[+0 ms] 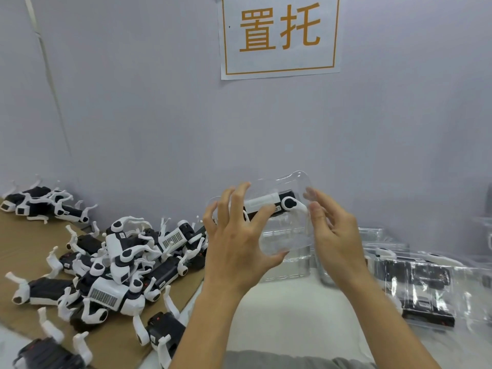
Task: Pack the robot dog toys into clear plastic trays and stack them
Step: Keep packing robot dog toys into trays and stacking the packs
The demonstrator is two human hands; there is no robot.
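Note:
A clear plastic tray (288, 230) is held up in the air before the wall, tilted toward me, with a black and white robot dog toy (271, 205) seated in its upper part. My left hand (234, 241) grips the tray's left side, fingers spread over its face and thumb underneath. My right hand (332, 227) holds the right edge with curled fingers. A heap of loose robot dog toys (125, 259) lies at the left on brown cardboard (24, 243).
Packed clear trays (415, 283) with toys inside lie stacked at the right on the white table (292, 315). More clear trays (290, 270) stand behind my hands. A paper sign (279, 35) hangs on the grey wall. More toys (40, 203) sit at the far left.

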